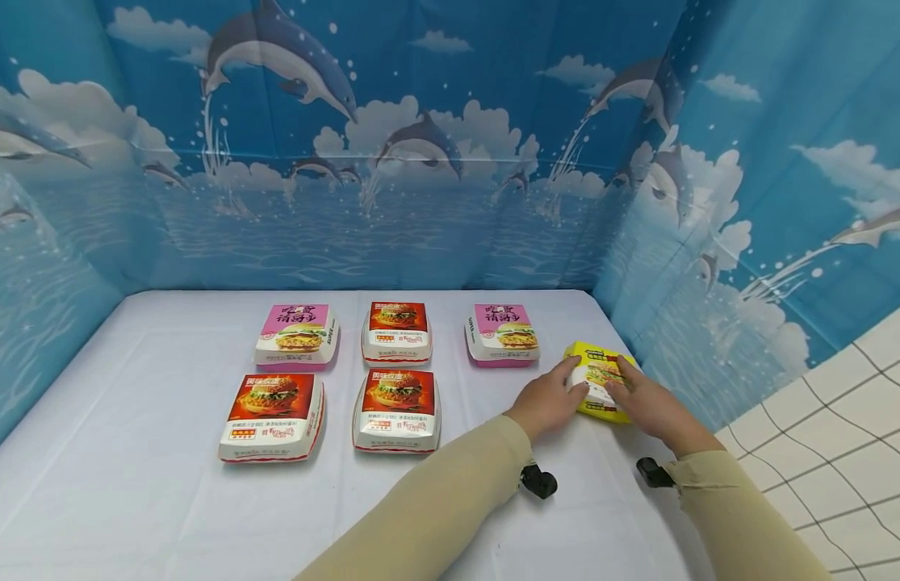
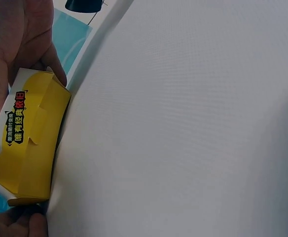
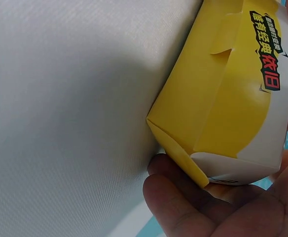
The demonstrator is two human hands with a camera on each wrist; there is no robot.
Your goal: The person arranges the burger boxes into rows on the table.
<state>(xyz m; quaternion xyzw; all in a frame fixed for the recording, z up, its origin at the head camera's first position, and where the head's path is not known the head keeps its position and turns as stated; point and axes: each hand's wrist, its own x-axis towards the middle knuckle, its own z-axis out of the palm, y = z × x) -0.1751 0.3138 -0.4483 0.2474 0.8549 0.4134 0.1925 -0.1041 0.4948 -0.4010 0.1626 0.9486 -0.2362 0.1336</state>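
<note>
A yellow and white burger box (image 1: 600, 373) sits near the right edge of the table, held between both hands. My left hand (image 1: 547, 403) grips its left side, and my right hand (image 1: 656, 411) grips its right side, thumbs at the top near the front. In the left wrist view, the yellow front of the box (image 2: 33, 138) shows black and red lettering, with left fingers (image 2: 16, 224) curled at its lower end. The right wrist view has right fingers (image 3: 183, 202) curled at the box's corner, close to the white cloth. The far fingertips are partly hidden.
Left of the hands stand pink burger boxes (image 1: 297, 335) (image 1: 502, 331) in the back row, with a red one (image 1: 399, 331) between them. Two red boxes (image 1: 271, 415) (image 1: 396, 407) are in front. A dolphin-print curtain (image 1: 391, 218) surrounds the white-covered table (image 1: 130, 436).
</note>
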